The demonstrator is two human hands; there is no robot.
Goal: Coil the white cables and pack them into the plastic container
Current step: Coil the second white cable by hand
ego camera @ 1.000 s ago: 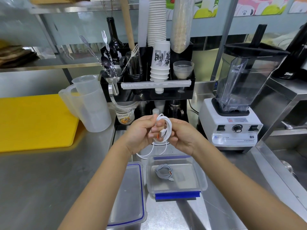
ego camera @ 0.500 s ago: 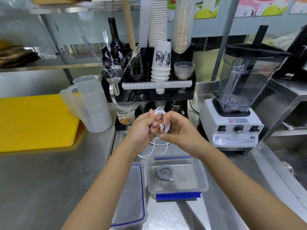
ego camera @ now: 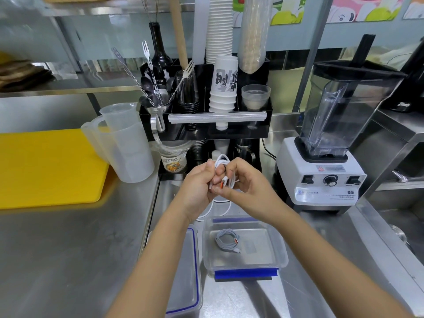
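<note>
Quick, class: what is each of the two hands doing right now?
Left hand: fingers curled round the partly coiled white cable.
Right hand: fingers curled round the same cable's loops.

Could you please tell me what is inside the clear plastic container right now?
Inside the plastic container lies one coiled cable, with a plug end pointing toward the front. A faint rectangular label shows on the floor beside it. Nothing covers the interior.

A coiled cable (ego camera: 227, 240) lies in the container (ego camera: 281, 254). The lid (ego camera: 183, 278) sits just left; the blender (ego camera: 330, 143) stands behind, to the right.
</note>
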